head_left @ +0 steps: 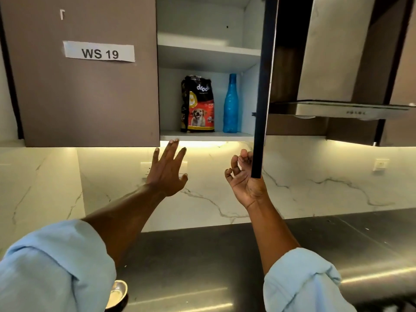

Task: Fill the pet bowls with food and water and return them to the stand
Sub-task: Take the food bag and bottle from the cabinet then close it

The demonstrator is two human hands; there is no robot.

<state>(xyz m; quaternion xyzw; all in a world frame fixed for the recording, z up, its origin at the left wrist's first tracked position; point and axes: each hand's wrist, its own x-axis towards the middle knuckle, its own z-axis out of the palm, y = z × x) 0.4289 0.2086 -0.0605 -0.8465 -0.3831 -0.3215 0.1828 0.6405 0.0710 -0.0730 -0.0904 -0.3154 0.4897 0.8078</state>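
Note:
A black and red bag of dog food stands upright on the lower shelf of an open wall cabinet, with a blue plastic bottle beside it on the right. My left hand is raised just below the cabinet's bottom edge, fingers spread, holding nothing. My right hand is curled at the lower corner of the open cabinet door, fingers touching its edge. A steel pet bowl shows partly at the bottom, behind my left sleeve.
The closed cabinet door on the left bears a "WS 19" label. A range hood hangs at the right. Below lie a marble backsplash and a steel countertop.

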